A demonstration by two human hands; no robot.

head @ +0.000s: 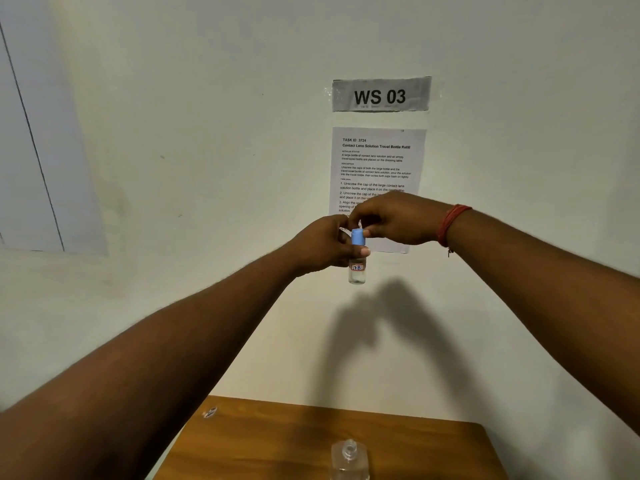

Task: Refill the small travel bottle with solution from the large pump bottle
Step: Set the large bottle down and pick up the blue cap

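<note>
Pale wall behind, "WS 03" sign taped up, printed task sheet below it. Wooden table low in frame.

Small travel bottle held up in mid-air in front of the sheet, well above the table. Long axis vertical, blue cap on top, clear body hanging below with a small "17B" label. Looks nearly empty, hard to be sure.

Left hand wrapped around the upper body of the bottle, just under the cap, thumb across the front. Firm grip, fingers curled.

Right hand coming in from above and the right, fingertips pinching the cap from both sides. Red thread band on that wrist.

Key relation: cap sits directly above the left grip and between the right fingertips, on the same vertical axis as the bottle. Twist has to run about that axis, left hand as the anchor, right hand turning. Cannot tell whether cap is coming off or going on; looks seated on the neck.

Large bottle standing upright on the table, straight below the hands, neck open, no pump head visible on it. Small clear item on the far left table corner, too blurred to identify.

Judgement: if the cap comes off, pour path is straight down to the table area; both hands equally near, right hand is the free one afterwards.
</note>
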